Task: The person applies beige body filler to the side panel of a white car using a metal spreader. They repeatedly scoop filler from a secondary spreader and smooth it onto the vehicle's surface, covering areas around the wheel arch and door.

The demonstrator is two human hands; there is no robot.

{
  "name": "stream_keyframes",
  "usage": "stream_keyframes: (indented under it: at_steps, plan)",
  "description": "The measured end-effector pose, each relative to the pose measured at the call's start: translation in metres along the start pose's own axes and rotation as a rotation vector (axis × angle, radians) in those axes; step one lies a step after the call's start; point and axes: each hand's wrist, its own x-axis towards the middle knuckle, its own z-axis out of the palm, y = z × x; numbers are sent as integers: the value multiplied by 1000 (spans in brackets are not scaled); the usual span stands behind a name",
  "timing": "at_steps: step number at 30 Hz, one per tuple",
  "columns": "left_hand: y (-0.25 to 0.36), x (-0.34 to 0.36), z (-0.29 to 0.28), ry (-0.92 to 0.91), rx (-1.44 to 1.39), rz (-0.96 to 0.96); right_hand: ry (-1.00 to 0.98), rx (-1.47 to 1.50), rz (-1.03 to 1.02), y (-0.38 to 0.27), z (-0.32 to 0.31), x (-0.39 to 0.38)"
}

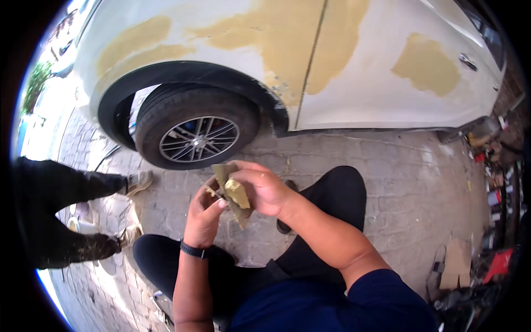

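My left hand [203, 220], with a dark watch on the wrist, has its thumb and fingers closed on a thin blade [217, 193] with bits of yellow putty on it. My right hand [265, 191] grips a flat olive-brown spreader [240, 217] carrying a lump of pale yellow putty [236, 192]. The two tools are close together above the paving, between my bent knees. Ahead stands a white car [375, 105] with tan filler patches [426, 66] on its side panels, and a wheel [197, 142] under the dark arch trim.
Another person's dark-trousered legs [72, 185] are at my left, near a pale bucket [83, 226]. Along the right edge lie assorted items, including a red object [498, 263] and a cardboard piece [458, 260]. Brick paving [398, 182] runs beneath me.
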Motion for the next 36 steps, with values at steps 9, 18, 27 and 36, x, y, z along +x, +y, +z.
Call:
stream_keyframes:
  at_steps: [9, 18, 27, 36]
  plan:
    - [-4, 12, -35, 535, 356, 351, 602, -1092, -740, -40, 6, -4]
    - [-21, -7, 12, 233, 145, 393, 667, -437, -610, 11, -37, 28]
    - [-27, -5, -2, 184, 93, 314, 539, -557, -445, 7, -29, 21]
    - [-33, -10, -2, 86, 279, 61, 359, -790, -345, 10, -23, 7]
